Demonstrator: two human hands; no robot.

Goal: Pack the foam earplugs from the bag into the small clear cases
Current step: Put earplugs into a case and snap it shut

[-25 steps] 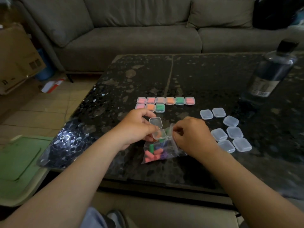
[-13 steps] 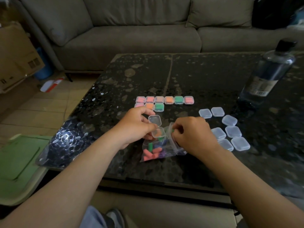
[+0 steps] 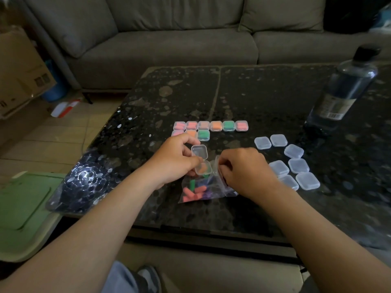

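My left hand [image 3: 175,159] holds a small clear case [image 3: 202,161] with its lid flipped up; an orange earplug lies in its lower half. Just below it a clear zip bag [image 3: 201,190] of pink, green and purple foam earplugs lies on the dark table [image 3: 254,98]. My right hand [image 3: 245,170] pinches the bag's open mouth, fingertips curled into it. Several filled, closed cases [image 3: 211,126] stand in two rows beyond my left hand. Several empty closed cases [image 3: 294,161] lie to the right.
A dark plastic bottle [image 3: 347,87] stands at the table's back right. A grey sofa [image 3: 169,39] runs behind the table. A cardboard box [image 3: 19,70] and a green lid [image 3: 23,208] are on the floor at left. A glittery bag [image 3: 84,187] lies on the table's left corner.
Both hands stay nearly in place. An orange earplug now shows more clearly in the open case, and my right fingers remain at the bag's mouth.
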